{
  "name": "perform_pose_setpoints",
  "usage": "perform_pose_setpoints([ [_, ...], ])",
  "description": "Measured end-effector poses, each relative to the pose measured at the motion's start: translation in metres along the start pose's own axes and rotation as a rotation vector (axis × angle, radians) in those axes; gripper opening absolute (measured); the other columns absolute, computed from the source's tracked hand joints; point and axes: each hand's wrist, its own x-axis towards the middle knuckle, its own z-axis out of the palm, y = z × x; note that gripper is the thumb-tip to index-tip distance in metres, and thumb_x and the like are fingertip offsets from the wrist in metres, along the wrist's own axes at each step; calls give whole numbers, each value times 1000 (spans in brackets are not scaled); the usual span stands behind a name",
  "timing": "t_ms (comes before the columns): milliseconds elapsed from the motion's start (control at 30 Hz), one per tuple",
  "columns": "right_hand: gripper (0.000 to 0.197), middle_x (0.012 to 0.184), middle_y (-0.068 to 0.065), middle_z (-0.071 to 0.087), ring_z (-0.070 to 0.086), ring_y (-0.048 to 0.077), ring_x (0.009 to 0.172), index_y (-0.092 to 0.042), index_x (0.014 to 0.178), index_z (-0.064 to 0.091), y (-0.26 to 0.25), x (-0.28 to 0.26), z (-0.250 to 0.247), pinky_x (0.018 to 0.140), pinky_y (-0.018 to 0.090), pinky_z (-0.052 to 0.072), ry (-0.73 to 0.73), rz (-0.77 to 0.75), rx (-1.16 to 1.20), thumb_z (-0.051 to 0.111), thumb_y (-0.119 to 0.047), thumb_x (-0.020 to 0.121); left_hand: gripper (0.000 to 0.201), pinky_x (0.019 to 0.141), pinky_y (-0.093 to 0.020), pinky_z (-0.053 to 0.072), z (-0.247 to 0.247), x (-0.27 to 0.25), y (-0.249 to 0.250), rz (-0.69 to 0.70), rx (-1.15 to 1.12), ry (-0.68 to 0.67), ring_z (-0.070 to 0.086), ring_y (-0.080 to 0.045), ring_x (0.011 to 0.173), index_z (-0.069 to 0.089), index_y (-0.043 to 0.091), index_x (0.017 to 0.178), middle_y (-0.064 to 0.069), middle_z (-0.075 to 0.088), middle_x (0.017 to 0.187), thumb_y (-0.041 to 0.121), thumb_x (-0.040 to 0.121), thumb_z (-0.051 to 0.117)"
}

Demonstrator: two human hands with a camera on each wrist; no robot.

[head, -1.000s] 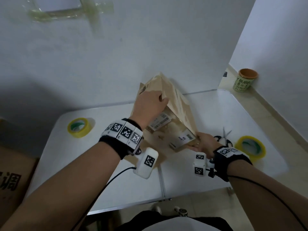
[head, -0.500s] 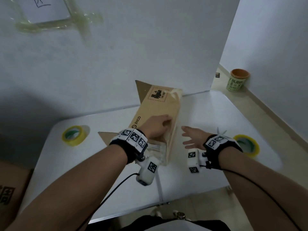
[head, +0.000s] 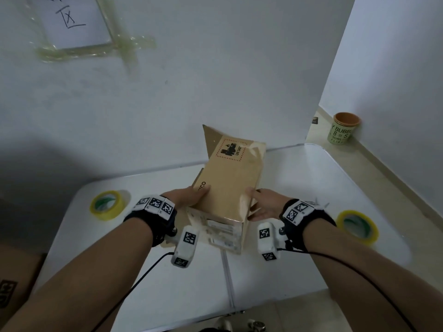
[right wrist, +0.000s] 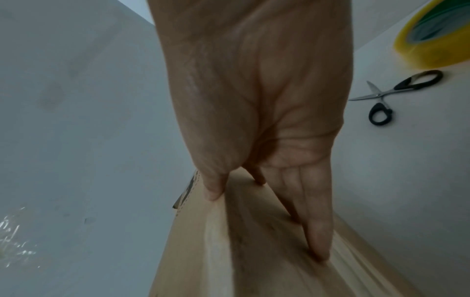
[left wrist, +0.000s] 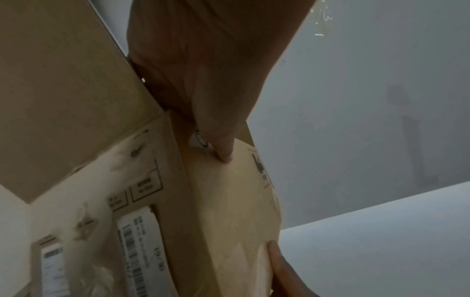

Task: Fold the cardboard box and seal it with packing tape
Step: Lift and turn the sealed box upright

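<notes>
The brown cardboard box (head: 230,185) lies lengthwise on the white table (head: 299,178), printed face up, with its labelled end (head: 220,232) toward me. A loose flap (head: 211,137) sticks up at the far end. My left hand (head: 189,197) holds the box's left side, thumb laid on the top face. My right hand (head: 261,203) presses the right side. In the right wrist view its fingers (right wrist: 315,231) lie straight along the cardboard (right wrist: 203,251) and the thumb sits on the top edge. The left wrist view shows my left thumb (left wrist: 223,152) on the box (left wrist: 229,201) beside another flap (left wrist: 63,100).
One yellow tape roll (head: 107,204) lies at the table's left, another (head: 357,226) at the right. Scissors (right wrist: 389,94) lie open beside the right roll (right wrist: 437,34). A green cup (head: 344,130) stands on the floor at the right. Another carton (head: 14,283) sits lower left.
The box went from standing tilted on edge to lying flat with its printed face up. My left hand slid from the top to the left side. My right hand came onto the right side.
</notes>
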Motion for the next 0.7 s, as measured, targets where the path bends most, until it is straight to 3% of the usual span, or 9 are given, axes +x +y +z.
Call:
perform_pose_setpoints([
  [133, 60, 136, 34, 42, 61, 43, 100, -8, 145, 29, 0, -4, 1, 69, 38, 61, -32, 18, 73, 40, -46, 99, 88, 115, -43, 24, -1, 5, -1, -61, -5, 48, 37, -29, 137, 21, 12, 152, -10, 35, 153, 74, 89, 21],
  [233, 58, 137, 35, 41, 57, 46, 112, -6, 145, 28, 1, -8, 0, 66, 39, 60, -43, 19, 115, 37, -42, 101, 70, 107, -39, 37, 3, 6, -1, 32, -271, -1, 48, -28, 127, 27, 14, 146, -8, 47, 142, 59, 94, 42],
  [300, 55, 132, 35, 46, 58, 45, 110, -3, 142, 31, 5, -10, -4, 70, 41, 59, -53, 16, 127, 35, -40, 102, 49, 96, -34, 45, 7, 3, 1, 98, -412, -41, 56, -23, 113, 37, 19, 128, -2, 57, 123, 47, 92, 57],
  [333, 53, 129, 34, 50, 59, 44, 106, -2, 140, 34, 7, -11, -6, 72, 42, 59, -51, 14, 119, 34, -39, 103, 56, 95, -35, 48, 9, 4, 1, 132, -440, -40, 59, -21, 110, 41, 16, 124, 1, 60, 118, 49, 86, 65],
  [400, 50, 121, 30, 55, 61, 41, 101, 1, 137, 36, 10, -12, -11, 75, 41, 57, -24, -2, 86, 32, -36, 104, 77, 96, -43, 51, 12, 8, 3, 179, -499, -31, 64, -22, 108, 44, 15, 133, -1, 66, 119, 54, 73, 75],
  [467, 48, 112, 25, 59, 63, 36, 94, 5, 136, 38, 11, -12, -16, 76, 39, 58, 0, -14, 65, 34, -31, 104, 62, 95, -45, 52, 14, 6, 11, 199, -559, -1, 65, -24, 106, 49, 15, 129, -4, 67, 118, 43, 80, 74],
  [533, 44, 116, 23, 59, 65, 32, 91, 4, 135, 41, 13, -14, -21, 84, 40, 57, 8, -8, 28, 38, -26, 103, 44, 88, -38, 55, 12, -1, 24, 223, -602, 13, 66, -22, 102, 53, 12, 125, -6, 68, 116, 28, 87, 70],
  [633, 40, 122, 20, 56, 65, 29, 89, 0, 132, 43, 16, -18, -24, 78, 33, 56, 73, -12, -70, 42, -25, 101, 31, 70, -22, 50, 8, -8, 37, 294, -473, 130, 62, -16, 92, 56, 8, 118, -5, 66, 111, 16, 89, 67],
  [700, 32, 110, 17, 61, 65, 27, 85, -2, 126, 48, 17, -17, -27, 68, 28, 53, 159, -81, -111, 42, -22, 101, 25, 72, -24, 48, 8, -13, 36, 304, -268, 173, 59, -20, 94, 56, 7, 111, -6, 63, 107, 15, 90, 66],
])
